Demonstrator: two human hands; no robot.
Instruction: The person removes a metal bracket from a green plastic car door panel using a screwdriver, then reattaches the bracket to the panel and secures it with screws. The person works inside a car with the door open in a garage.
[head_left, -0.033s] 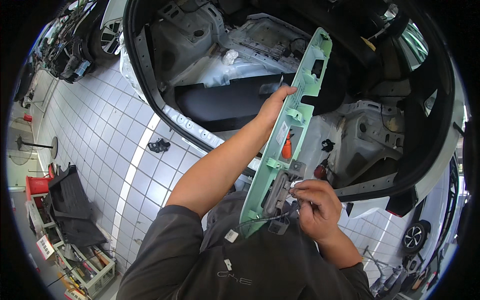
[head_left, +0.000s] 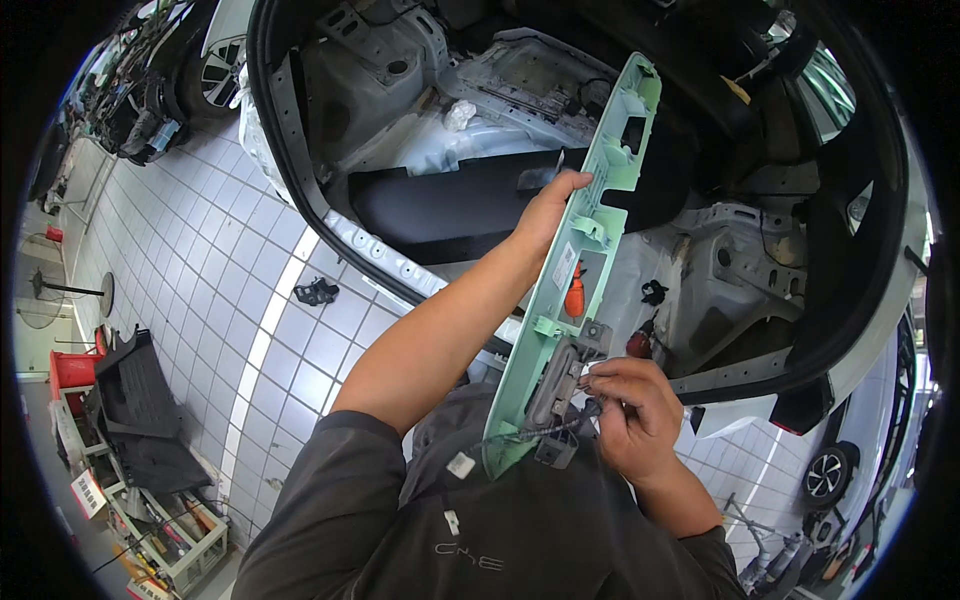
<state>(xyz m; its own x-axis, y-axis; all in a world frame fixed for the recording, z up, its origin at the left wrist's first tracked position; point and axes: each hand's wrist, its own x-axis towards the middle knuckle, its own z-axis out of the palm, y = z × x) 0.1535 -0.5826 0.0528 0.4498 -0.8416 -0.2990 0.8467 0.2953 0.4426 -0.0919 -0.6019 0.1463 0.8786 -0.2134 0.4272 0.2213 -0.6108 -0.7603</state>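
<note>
A long light green trim panel (head_left: 541,292) slants across the middle, its back side facing me. My left hand (head_left: 548,212) is closed around its left edge, above the middle, with the thumb on top. Fixed in the panel's lower part is a grey handle unit (head_left: 552,384). Against that unit's right side, my right hand (head_left: 640,412) is closed in a pinch; what lies between its fingertips is too small to make out. A dark cable (head_left: 520,434) runs below the fingers to a white plug (head_left: 461,465). Another white plug (head_left: 451,522) hangs before my shirt.
Beyond the panel lies an open, stripped car trunk with a black board (head_left: 430,208) across it. An orange-handled tool (head_left: 574,292) shows through a panel opening. A black part (head_left: 316,291) lies on the tiled floor. A parts cart (head_left: 200,560) and red bin (head_left: 72,370) stand left.
The panel's lower end has shifted slightly to the right, and the dangling white plugs have swung a little upward. Both hands keep the same hold.
</note>
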